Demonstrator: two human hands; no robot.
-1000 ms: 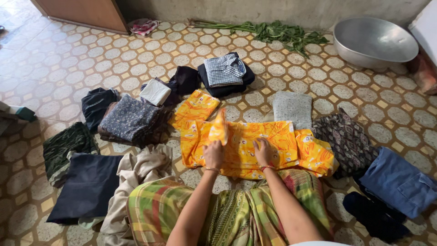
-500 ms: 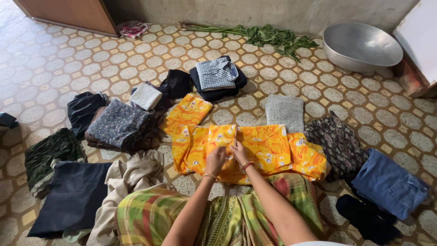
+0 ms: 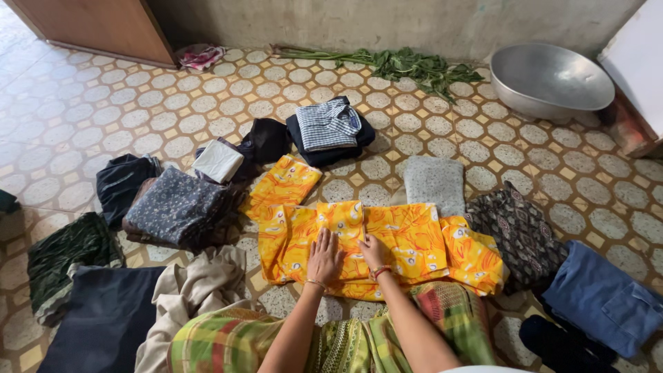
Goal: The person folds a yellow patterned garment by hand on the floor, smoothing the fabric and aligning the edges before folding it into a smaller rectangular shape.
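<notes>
The left hand [image 3: 324, 257] lies flat, fingers spread, on the yellow-orange printed cloth [image 3: 407, 238] laid out on the patterned tile floor [image 3: 103, 117] just before the person's knees. The right hand [image 3: 371, 253] rests open beside it, palm down, seemingly pressing a fold smooth. A folded grey speckled cloth [image 3: 434, 181] lies just beyond, a dark patterned garment [image 3: 518, 228] to the right.

The orange cloth [image 3: 407, 238] looks soft and matt, the metal bowl [image 3: 549, 79] at upper right shines.
</notes>
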